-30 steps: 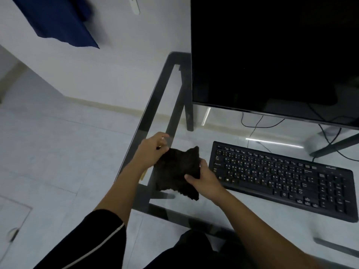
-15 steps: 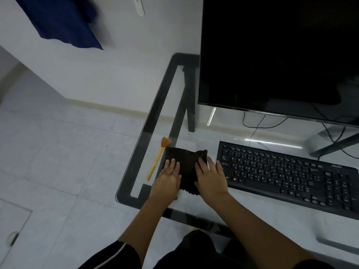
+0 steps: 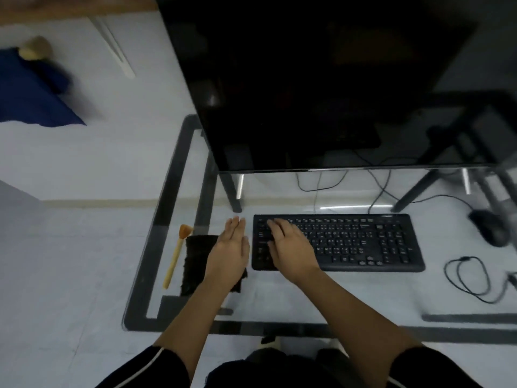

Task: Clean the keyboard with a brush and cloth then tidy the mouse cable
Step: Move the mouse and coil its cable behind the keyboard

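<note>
Head view: brush [image 3: 176, 259] and cloth [image 3: 195, 261] lie side by side at the left edge of the desk [image 3: 161, 219], handy for cleaning. The left hand [image 3: 232, 247] lies open over the cloth; the right hand [image 3: 291, 247] rests flat on the keyboard [image 3: 363, 242], likely steadying it.

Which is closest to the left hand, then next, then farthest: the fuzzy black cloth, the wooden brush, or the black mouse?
1. Fuzzy black cloth: partly under the left hand.
2. Wooden-handled brush with orange bristles: just left of the cloth.
3. Black computer mouse: far over on the right.
</note>
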